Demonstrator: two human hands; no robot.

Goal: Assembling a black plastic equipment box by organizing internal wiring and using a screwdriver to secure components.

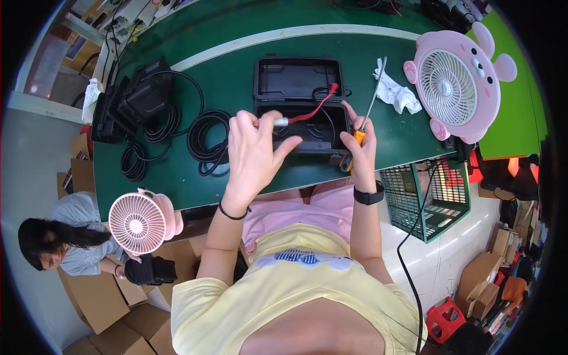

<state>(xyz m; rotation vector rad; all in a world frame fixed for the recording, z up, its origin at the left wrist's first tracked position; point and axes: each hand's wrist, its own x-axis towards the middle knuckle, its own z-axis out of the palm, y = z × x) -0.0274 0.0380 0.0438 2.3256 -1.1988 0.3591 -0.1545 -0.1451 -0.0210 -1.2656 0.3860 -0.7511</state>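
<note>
An open black plastic box [322, 139] stands before me, its lid [299, 78] tipped back on the far side. My left hand [253, 151] is over the box's left part, fingers curled around a small grey-white cylinder [280, 122]. From near that cylinder a red lead [312, 115] runs up to a red end piece by the lid. A thin black wire bends inside the box. My right hand [365, 151] grips a screwdriver [360, 136] with a yellow-orange handle, its long metal shaft pointing up and away. That hand also rests against the box's right side.
Coiled black cable [208, 139] and black boxes [145, 92] lie on the left of the green table [231, 65]. White tissue [393, 92] and a pink fan [445, 86] are at right. Below hangs a green crate [429, 198]. Another person [71, 236] works at lower left beside a second fan [139, 225].
</note>
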